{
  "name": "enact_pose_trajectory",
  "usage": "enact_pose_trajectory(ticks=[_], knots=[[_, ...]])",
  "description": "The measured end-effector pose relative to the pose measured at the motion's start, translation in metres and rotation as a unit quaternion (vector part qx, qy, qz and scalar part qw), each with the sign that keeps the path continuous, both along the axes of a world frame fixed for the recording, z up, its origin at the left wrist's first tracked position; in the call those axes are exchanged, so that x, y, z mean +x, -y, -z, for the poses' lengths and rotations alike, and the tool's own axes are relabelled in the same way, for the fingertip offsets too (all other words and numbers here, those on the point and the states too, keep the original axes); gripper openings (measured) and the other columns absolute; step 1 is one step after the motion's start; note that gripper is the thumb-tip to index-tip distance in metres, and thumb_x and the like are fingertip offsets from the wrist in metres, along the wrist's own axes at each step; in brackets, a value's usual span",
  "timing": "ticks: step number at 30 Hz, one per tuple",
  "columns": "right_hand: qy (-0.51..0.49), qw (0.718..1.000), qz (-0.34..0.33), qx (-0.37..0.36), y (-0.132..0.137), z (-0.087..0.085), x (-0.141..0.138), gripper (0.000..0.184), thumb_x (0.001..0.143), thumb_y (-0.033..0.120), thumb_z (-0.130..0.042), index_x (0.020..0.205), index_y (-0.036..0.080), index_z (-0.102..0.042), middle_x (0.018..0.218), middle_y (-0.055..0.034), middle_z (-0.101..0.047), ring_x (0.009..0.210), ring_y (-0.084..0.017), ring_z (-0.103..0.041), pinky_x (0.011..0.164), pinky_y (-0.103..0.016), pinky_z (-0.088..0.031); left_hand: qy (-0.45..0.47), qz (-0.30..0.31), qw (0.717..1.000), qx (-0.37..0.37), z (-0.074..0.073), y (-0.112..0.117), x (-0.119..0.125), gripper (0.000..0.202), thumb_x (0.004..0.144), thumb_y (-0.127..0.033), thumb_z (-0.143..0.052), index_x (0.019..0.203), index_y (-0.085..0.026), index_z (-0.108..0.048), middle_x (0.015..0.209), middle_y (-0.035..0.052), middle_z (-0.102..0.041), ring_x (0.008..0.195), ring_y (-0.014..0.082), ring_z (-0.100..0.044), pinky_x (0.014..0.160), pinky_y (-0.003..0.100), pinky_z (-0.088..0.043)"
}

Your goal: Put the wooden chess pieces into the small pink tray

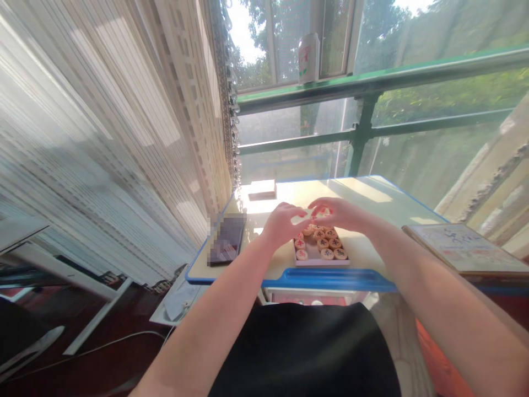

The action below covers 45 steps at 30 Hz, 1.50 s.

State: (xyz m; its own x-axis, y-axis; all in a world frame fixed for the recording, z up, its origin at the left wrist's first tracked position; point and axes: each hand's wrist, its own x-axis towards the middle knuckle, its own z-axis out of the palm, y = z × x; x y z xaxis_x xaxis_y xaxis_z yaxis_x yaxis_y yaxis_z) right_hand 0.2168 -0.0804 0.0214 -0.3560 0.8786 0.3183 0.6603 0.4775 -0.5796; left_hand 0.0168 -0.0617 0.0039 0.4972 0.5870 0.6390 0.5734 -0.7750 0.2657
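Observation:
A shallow open box [313, 253] stands near the table's front edge, holding several round wooden Chinese chess pieces [323, 243] marked with red or black characters. At the box's far left side is my left hand [284, 221], thumb and fingers curved and apart. My right hand [335, 213] reaches over the far right side, fingers bent with a gap to the thumb. The fingertips of both hands come close together above the far pieces. Nothing plainly shows in either grip. The hands hide part of the far rows.
A dark tablet-like device [226, 242], partly pixelated, lies on the table [281, 270] at left. Behind it is a small white box [262, 189]. A board with writing [463, 242] lies at right. A can [308, 58] stands on the green window rail. Curtains [165, 110] hang at left.

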Motion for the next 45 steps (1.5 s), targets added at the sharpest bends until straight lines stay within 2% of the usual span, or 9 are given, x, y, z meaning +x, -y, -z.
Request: enact_pose_trajectory(ticks=[5, 9, 13, 18, 21, 24, 32, 38, 45], knots=[[0.100, 0.994, -0.044, 0.014, 0.018, -0.007, -0.007, 0.019, 0.068, 0.032, -0.064, 0.085, 0.024, -0.071, 0.081, -0.0028, -0.067, 0.088, -0.021, -0.058, 0.075, -0.030, -0.045, 0.025, -0.051, 0.998, -0.021, -0.005, 0.003, -0.005, 0.017, 0.070, -0.011, -0.055, 0.071, -0.019, -0.070, 0.075, 0.0016, -0.071, 0.077, 0.0171, -0.060, 0.080, 0.033, -0.048], [0.119, 0.989, -0.080, 0.034, 0.024, -0.010, -0.012, 0.014, 0.070, 0.027, -0.062, 0.081, 0.024, -0.070, 0.079, -0.0022, -0.066, 0.090, -0.020, -0.056, 0.076, -0.029, -0.044, -0.024, -0.004, 0.999, -0.032, -0.007, 0.006, -0.006, 0.015, 0.065, -0.011, -0.057, 0.067, -0.019, -0.069, 0.069, 0.0012, -0.066, 0.075, 0.0171, -0.056, 0.075, 0.031, -0.047], [0.142, 0.984, -0.101, 0.046, 0.023, -0.008, -0.017, 0.012, 0.069, 0.021, -0.061, 0.078, 0.023, -0.069, 0.080, -0.0020, -0.066, 0.088, -0.020, -0.054, 0.079, -0.031, -0.043, -0.087, -0.013, 0.996, -0.034, -0.007, 0.007, -0.003, 0.011, 0.064, -0.015, -0.058, 0.063, -0.019, -0.068, 0.066, 0.0033, -0.059, 0.076, 0.0187, -0.051, 0.070, 0.030, -0.046], [0.155, 0.982, -0.094, 0.046, 0.021, 0.001, -0.023, 0.016, 0.067, 0.020, -0.061, 0.081, 0.022, -0.069, 0.085, -0.0040, -0.065, 0.090, -0.022, -0.053, 0.082, -0.034, -0.042, -0.093, -0.001, 0.995, -0.036, -0.007, 0.006, -0.004, 0.012, 0.066, -0.020, -0.059, 0.074, -0.019, -0.069, 0.074, 0.0037, -0.057, 0.081, 0.0195, -0.050, 0.076, 0.033, -0.045], [0.160, 0.984, -0.074, 0.034, 0.021, 0.004, -0.026, 0.016, 0.068, 0.025, -0.061, 0.081, 0.023, -0.069, 0.086, -0.0053, -0.064, 0.092, -0.024, -0.053, 0.083, -0.037, -0.042, -0.075, 0.003, 0.997, -0.032, -0.008, 0.005, -0.008, 0.029, 0.066, -0.019, -0.059, 0.094, -0.020, -0.067, 0.087, 0.0045, -0.057, 0.089, 0.0208, -0.049, 0.084, 0.036, -0.044], [0.161, 0.984, -0.069, 0.025, 0.022, 0.005, -0.026, 0.016, 0.069, 0.025, -0.060, 0.082, 0.023, -0.070, 0.084, -0.0050, -0.064, 0.091, -0.024, -0.054, 0.082, -0.037, -0.043, -0.057, -0.009, 0.997, -0.041, -0.009, 0.004, -0.010, 0.039, 0.065, -0.017, -0.058, 0.104, -0.020, -0.063, 0.094, 0.0049, -0.056, 0.095, 0.0220, -0.048, 0.089, 0.039, -0.043], [0.175, 0.983, -0.052, 0.019, 0.021, 0.003, -0.027, 0.015, 0.069, 0.026, -0.061, 0.080, 0.023, -0.071, 0.082, -0.0048, -0.067, 0.089, -0.024, -0.053, 0.079, -0.035, -0.043, -0.083, -0.014, 0.994, -0.072, -0.003, 0.003, -0.010, 0.043, 0.067, -0.022, -0.059, 0.109, -0.022, -0.061, 0.098, 0.0056, -0.056, 0.101, 0.0242, -0.044, 0.092, 0.040, -0.042], [0.172, 0.983, -0.066, 0.006, 0.020, 0.005, -0.026, 0.016, 0.070, 0.027, -0.060, 0.080, 0.024, -0.072, 0.081, -0.0036, -0.067, 0.083, -0.022, -0.054, 0.080, -0.035, -0.042, -0.117, -0.010, 0.987, -0.113, -0.001, 0.002, -0.011, 0.052, 0.067, -0.025, -0.060, 0.118, -0.025, -0.056, 0.116, 0.0064, -0.051, 0.114, 0.0266, -0.038, 0.101, 0.042, -0.037], [0.152, 0.987, -0.054, 0.018, 0.024, -0.001, -0.023, 0.018, 0.074, 0.025, -0.055, 0.074, 0.024, -0.073, 0.074, -0.0031, -0.067, 0.080, -0.020, -0.057, 0.072, -0.030, -0.043, -0.133, -0.006, 0.985, -0.113, 0.001, 0.001, -0.012, 0.049, 0.070, -0.026, -0.057, 0.119, -0.026, -0.054, 0.120, 0.0054, -0.050, 0.119, 0.0264, -0.036, 0.102, 0.043, -0.036]])
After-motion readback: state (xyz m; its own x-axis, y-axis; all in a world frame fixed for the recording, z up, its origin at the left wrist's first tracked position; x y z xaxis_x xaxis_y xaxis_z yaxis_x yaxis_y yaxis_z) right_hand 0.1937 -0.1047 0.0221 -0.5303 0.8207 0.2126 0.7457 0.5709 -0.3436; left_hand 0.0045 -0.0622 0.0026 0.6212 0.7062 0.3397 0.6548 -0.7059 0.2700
